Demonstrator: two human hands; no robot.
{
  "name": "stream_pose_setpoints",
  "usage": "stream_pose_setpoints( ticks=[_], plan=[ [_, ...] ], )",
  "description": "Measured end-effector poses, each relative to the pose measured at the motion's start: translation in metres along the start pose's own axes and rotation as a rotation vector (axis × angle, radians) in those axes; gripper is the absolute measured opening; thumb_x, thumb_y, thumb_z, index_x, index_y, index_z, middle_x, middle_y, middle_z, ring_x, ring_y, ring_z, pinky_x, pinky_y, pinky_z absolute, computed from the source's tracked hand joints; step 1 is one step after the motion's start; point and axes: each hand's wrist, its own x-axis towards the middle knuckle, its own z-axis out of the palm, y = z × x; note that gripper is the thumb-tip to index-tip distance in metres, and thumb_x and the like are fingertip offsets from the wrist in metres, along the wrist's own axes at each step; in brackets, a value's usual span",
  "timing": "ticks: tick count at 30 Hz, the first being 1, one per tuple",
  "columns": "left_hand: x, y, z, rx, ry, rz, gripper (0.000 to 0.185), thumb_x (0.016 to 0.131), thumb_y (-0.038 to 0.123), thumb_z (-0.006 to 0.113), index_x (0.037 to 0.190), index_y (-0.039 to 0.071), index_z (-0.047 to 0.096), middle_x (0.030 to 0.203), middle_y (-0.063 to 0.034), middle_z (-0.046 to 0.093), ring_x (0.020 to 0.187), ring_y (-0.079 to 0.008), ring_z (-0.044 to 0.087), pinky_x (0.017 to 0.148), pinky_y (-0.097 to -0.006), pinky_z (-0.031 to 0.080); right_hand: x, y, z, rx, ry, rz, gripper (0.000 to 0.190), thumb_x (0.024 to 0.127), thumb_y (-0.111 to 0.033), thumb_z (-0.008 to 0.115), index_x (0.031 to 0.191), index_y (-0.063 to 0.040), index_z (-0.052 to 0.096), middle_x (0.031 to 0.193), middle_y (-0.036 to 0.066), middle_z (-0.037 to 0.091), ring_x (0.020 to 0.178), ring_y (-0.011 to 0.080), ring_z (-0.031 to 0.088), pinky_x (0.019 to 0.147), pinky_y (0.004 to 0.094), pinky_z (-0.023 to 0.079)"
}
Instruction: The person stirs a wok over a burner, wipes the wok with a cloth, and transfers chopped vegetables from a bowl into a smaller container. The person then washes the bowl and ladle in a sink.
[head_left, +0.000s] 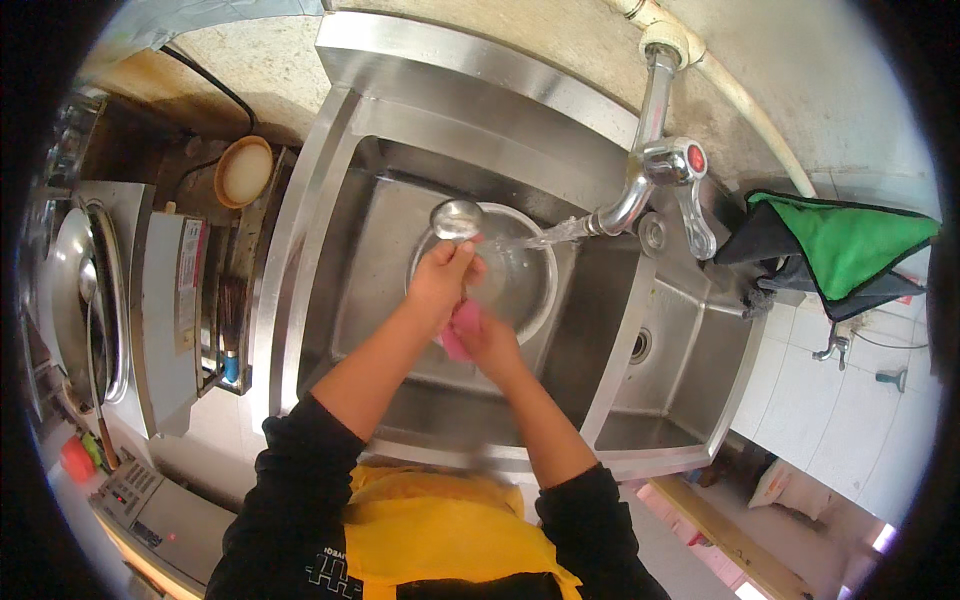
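My left hand (442, 281) grips a metal ladle (457, 219) near its bowl, above a round metal basin (553, 292) in the stainless steel sink (360, 262). Below it, my right hand (491, 341) is closed on a pink cloth (463, 330), which is wrapped around the lower part of the ladle's handle. Water (555, 234) runs from the tap (622, 214) at the upper right towards the basin and my hands. Most of the handle is hidden by my fingers and the cloth.
A second sink bowl (667, 352) with a drain adjoins on the right. A green and grey cloth (862, 240) hangs beyond the tap. At the left stand a large metal wok or lid (71, 292), a bowl of white contents (246, 174) and a brush (231, 322).
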Motion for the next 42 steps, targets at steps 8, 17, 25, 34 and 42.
stream_pose_setpoints(
  ticks=[8, 17, 25, 34, 42],
  plan=[
    [-0.006, 0.01, 0.009, 0.247, -0.079, -0.028, 0.029, 0.1, 0.02, 0.045, 0.123, 0.007, 0.055, 0.087, -0.0017, 0.055, 0.069, -0.0099, 0.044, 0.066, -0.025, 0.04, -0.023, 0.011, -0.062, 0.193, 0.463, 0.132, 0.034, 0.087, -0.012, 0.061, 0.12, -0.004, 0.06, 0.115, 0.01, 0.064, 0.1, 0.0196, 0.063, 0.086, 0.0311, 0.05],
    [0.002, -0.011, 0.016, 0.621, -0.356, 0.153, 0.026, 0.092, 0.02, 0.057, 0.111, 0.003, 0.061, 0.091, -0.0056, 0.062, 0.082, -0.0161, 0.056, 0.075, -0.032, 0.046, 0.063, -0.062, -0.065, -0.026, 0.316, -0.214, 0.03, 0.087, -0.023, 0.064, 0.11, -0.004, 0.063, 0.111, 0.012, 0.064, 0.1, 0.0289, 0.063, 0.088, 0.0373, 0.05],
    [-0.004, 0.018, 0.013, 0.151, -0.409, -0.354, 0.014, 0.093, 0.022, 0.059, 0.104, 0.013, 0.059, 0.08, 0.0012, 0.054, 0.06, -0.0049, 0.038, 0.051, -0.022, 0.03, 0.062, -0.063, -0.073, 1.331, 0.062, 0.158, 0.025, 0.095, -0.021, 0.049, 0.117, -0.01, 0.055, 0.1, 0.009, 0.065, 0.085, 0.0253, 0.065, 0.076, 0.0401, 0.054],
    [-0.029, -0.05, -0.011, 0.683, -0.118, 0.131, 0.036, 0.099, 0.025, 0.044, 0.122, -0.001, 0.055, 0.096, -0.0126, 0.063, 0.083, -0.0199, 0.061, 0.076, -0.0331, 0.048, 0.07, -0.065, -0.084, 1.333, 0.489, 0.248, 0.027, 0.098, -0.035, 0.05, 0.113, -0.014, 0.055, 0.099, 0.004, 0.063, 0.08, 0.019, 0.063, 0.057, 0.0353, 0.049],
    [-0.019, -0.051, -0.01, 0.514, 0.032, 0.241, 0.033, 0.095, 0.019, 0.052, 0.124, 0.004, 0.059, 0.094, -0.0035, 0.061, 0.078, -0.0103, 0.051, 0.071, -0.0265, 0.044, 0.041, -0.043, -0.012, 0.253, 0.304, 0.077, 0.046, 0.093, -0.044, 0.053, 0.112, -0.003, 0.061, 0.099, 0.02, 0.065, 0.097, 0.0362, 0.062, 0.084, 0.0426, 0.046]
  ],
)
